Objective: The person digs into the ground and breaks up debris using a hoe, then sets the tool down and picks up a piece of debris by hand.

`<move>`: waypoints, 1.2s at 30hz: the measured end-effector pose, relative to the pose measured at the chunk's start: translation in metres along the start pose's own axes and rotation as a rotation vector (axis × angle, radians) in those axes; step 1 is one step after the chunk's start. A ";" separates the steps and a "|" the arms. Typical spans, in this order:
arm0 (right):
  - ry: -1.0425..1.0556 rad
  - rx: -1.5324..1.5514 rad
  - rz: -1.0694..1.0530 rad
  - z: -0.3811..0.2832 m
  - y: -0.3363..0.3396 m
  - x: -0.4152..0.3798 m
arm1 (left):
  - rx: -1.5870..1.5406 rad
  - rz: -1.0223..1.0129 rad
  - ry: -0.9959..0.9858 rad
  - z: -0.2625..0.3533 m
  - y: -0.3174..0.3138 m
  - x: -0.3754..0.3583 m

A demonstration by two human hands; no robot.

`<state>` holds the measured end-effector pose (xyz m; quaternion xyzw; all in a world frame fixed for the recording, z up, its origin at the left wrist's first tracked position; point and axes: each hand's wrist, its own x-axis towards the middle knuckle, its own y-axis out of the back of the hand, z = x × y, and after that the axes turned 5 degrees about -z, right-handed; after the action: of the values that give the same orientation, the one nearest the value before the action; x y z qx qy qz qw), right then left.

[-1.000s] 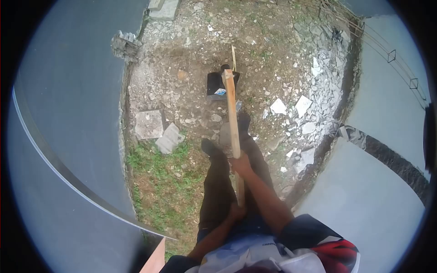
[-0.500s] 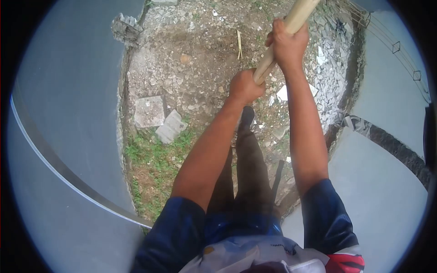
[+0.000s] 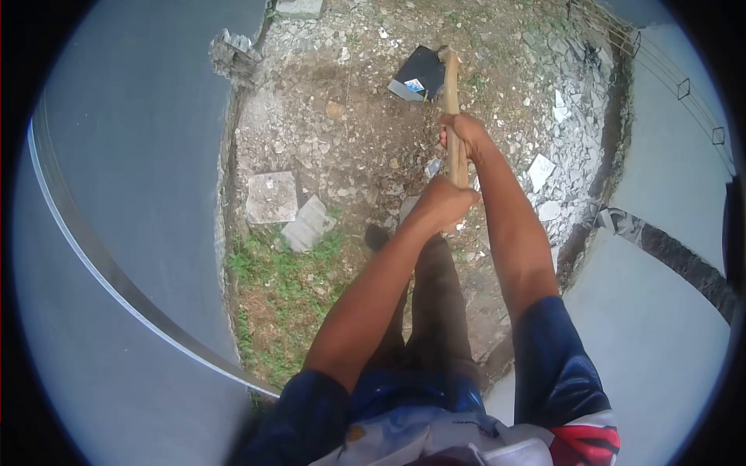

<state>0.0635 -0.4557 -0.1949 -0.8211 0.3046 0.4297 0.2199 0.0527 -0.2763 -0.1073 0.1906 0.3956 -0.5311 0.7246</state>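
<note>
A hoe (image 3: pixel 435 78) is held out over the far part of a strip of rubble-strewn soil (image 3: pixel 311 132) that lies between two grey concrete walls. Its wooden handle (image 3: pixel 453 124) is clamped by both hands: the right hand (image 3: pixel 464 136) is closed round it farther up, and the left hand (image 3: pixel 444 203) is closed round the near end. The dark blade (image 3: pixel 420 74) is seen at the far end, close to the ground or touching it; which cannot be told. For the stroke to be done well, both fists should be kept tight and apart, the blade should be driven flat into loose earth rather than onto the broken tile shards (image 3: pixel 542 171) at the right, and the foot (image 3: pixel 377 237) near the grass (image 3: pixel 272 287) should be kept well behind the blade's path.
</note>
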 end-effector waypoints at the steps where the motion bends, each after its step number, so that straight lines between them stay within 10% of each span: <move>1: -0.039 -0.016 -0.022 -0.005 0.004 0.007 | -0.016 -0.018 0.017 0.003 0.001 0.001; 13: 0.087 -0.038 0.213 0.274 -0.054 -0.214 | 0.204 0.014 0.153 -0.258 -0.116 -0.185; 17: 0.175 0.038 0.249 0.206 -0.038 -0.204 | 0.213 0.035 0.016 -0.249 -0.116 -0.155; 27: 1.032 -0.111 0.513 -0.075 -0.001 -0.155 | 0.395 0.221 -0.525 0.032 -0.030 0.045; 30: 0.978 -0.214 0.592 -0.051 0.015 -0.085 | 0.396 0.154 -0.368 -0.006 -0.023 0.084; 35: 0.013 -0.261 0.346 0.150 0.024 -0.025 | 0.041 -0.006 0.240 -0.162 -0.073 0.015; 36: 0.162 -0.414 0.415 0.180 0.013 -0.020 | -0.079 0.013 0.291 -0.182 -0.081 0.000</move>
<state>-0.0571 -0.3465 -0.2752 -0.8001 0.3885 0.4517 -0.0696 -0.0895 -0.1787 -0.2073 0.2394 0.5159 -0.4770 0.6700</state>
